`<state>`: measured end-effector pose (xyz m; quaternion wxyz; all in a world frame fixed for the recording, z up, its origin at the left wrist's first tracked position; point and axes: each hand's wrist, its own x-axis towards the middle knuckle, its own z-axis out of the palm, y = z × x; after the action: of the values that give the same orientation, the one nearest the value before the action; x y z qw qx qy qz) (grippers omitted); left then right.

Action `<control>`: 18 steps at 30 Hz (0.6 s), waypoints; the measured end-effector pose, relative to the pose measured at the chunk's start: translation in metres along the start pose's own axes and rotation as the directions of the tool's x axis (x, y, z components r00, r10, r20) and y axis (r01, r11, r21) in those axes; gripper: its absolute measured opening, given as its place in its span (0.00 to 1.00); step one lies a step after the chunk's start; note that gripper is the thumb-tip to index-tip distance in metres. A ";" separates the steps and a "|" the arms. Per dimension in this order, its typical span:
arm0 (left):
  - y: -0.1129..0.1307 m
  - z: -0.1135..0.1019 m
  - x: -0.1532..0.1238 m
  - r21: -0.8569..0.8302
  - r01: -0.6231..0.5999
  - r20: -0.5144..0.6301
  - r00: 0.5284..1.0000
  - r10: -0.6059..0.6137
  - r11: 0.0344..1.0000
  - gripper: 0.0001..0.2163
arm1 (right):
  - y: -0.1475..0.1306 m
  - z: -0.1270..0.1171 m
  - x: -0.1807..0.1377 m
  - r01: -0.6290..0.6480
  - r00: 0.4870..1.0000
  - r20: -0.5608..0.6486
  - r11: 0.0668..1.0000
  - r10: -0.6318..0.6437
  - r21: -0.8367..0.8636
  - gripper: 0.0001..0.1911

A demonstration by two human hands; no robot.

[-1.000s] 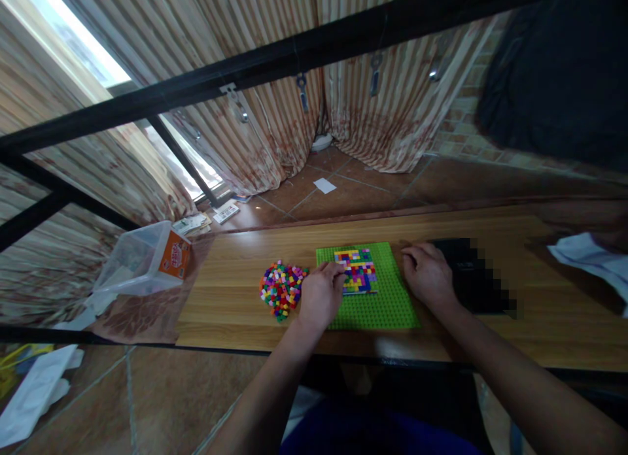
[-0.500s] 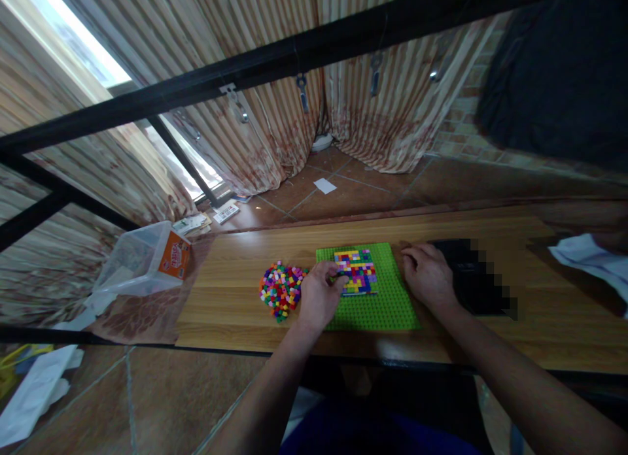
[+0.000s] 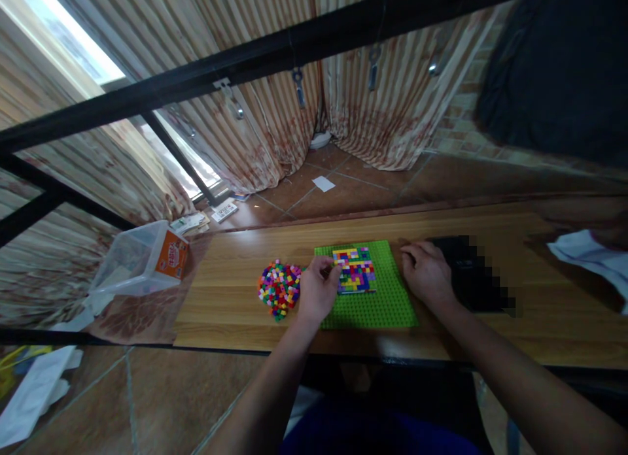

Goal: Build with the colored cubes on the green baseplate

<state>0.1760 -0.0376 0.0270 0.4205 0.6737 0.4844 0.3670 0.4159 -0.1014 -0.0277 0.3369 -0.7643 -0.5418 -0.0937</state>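
Note:
My left hand (image 3: pixel 318 290) hovers over the left side of a green studded baseplate (image 3: pixel 392 304). Its thumb and forefinger are slightly apart at the left edge of a patch of small coloured bricks (image 3: pixel 357 269), and I see nothing held between them. Rows of red, yellow, blue, white and purple make up the patch. To the left of this hand lies a heap of loose coloured bricks (image 3: pixel 279 288), partly hidden by the hand. Beyond the baseplate's right edge, my right hand (image 3: pixel 429 275) rests on the table with curled fingers, and no object shows in it.
The wooden table (image 3: pixel 226 311) carries a dark flat object (image 3: pixel 466 265), partly pixelated, beside my right hand. White cloth or paper (image 3: pixel 589 252) lies at the far right. A clear plastic tub (image 3: pixel 135 259) with an orange label stands off the left end. A black metal bar (image 3: pixel 265 53) crosses above.
My left hand has drawn back slightly to the left from the brick patch, and its thumb and forefinger have parted. The right hand stays in place. The view has shifted a little.

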 end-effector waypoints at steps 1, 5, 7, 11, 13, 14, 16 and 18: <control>-0.001 0.001 0.000 -0.015 0.007 -0.006 1.000 -0.008 1.000 0.05 | 0.000 0.000 0.000 -0.001 1.000 -0.001 1.000 0.001 -0.004 0.12; -0.005 0.005 0.001 -0.083 0.037 -0.027 0.999 -0.039 0.996 0.05 | 0.000 0.000 0.000 0.012 1.000 0.004 1.000 -0.012 -0.018 0.12; -0.004 0.006 0.002 -0.107 0.054 -0.028 0.998 -0.057 0.993 0.05 | 0.000 -0.001 0.000 0.017 1.000 0.009 1.000 -0.017 -0.023 0.12; -0.002 0.006 0.004 -0.142 0.091 -0.024 0.995 -0.095 0.986 0.06 | 0.000 -0.001 0.000 0.013 1.000 0.011 1.000 -0.013 -0.028 0.13; -0.001 0.006 0.004 -0.152 0.100 -0.022 0.994 -0.104 0.983 0.06 | 0.000 0.000 0.000 0.013 1.000 0.008 0.999 -0.013 -0.030 0.13; -0.001 0.007 0.004 -0.155 0.105 -0.023 0.994 -0.109 0.982 0.06 | 0.000 0.000 0.000 0.016 1.000 0.007 0.999 -0.015 -0.031 0.13; -0.002 0.008 0.004 -0.160 0.113 -0.026 0.993 -0.119 0.981 0.06 | 0.000 0.000 0.000 0.024 1.000 0.007 0.999 -0.024 -0.032 0.12; -0.004 0.006 0.003 -0.163 0.112 -0.028 0.993 -0.118 0.980 0.07 | 0.001 0.001 0.000 0.032 0.999 0.003 0.999 -0.032 -0.038 0.12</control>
<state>0.1813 -0.0354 0.0215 0.4848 0.6014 0.4992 0.3925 0.4164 -0.1009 -0.0285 0.3201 -0.7620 -0.5524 -0.1084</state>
